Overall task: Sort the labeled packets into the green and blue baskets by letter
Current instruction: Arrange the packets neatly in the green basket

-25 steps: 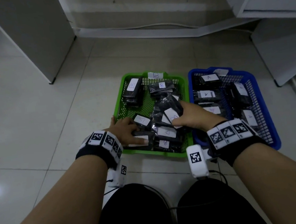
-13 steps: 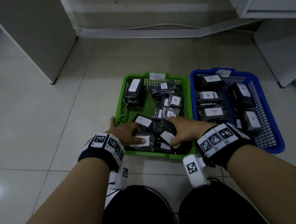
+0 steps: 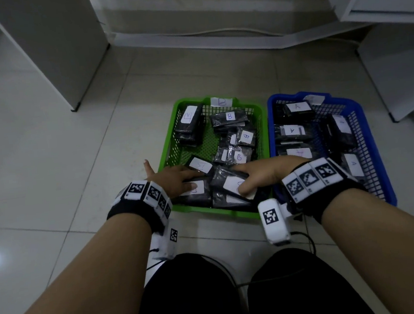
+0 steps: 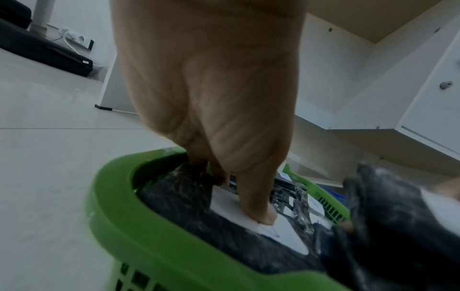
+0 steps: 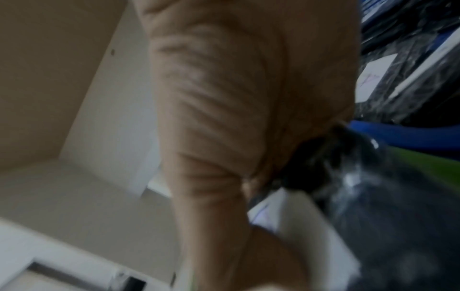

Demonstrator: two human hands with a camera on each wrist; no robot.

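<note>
Baskets, two: green basket (image 3: 169, 145) holding B-labeled packets, blue basket (image 3: 373, 144) just beside it holding five visible A-labeled packets. Left hand (image 3: 175, 179), fingers flat, presses a packet (image 3: 197, 192) at the green basket's near edge; right hand (image 3: 261, 174) grips another packet (image 3: 232, 185) beside it.

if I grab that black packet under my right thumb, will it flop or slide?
The packet looks like crinkly glossy film, so it probably flexes and may slip in the right hand. Its neighbours in the green basket overlap it, so they may shift.
</note>
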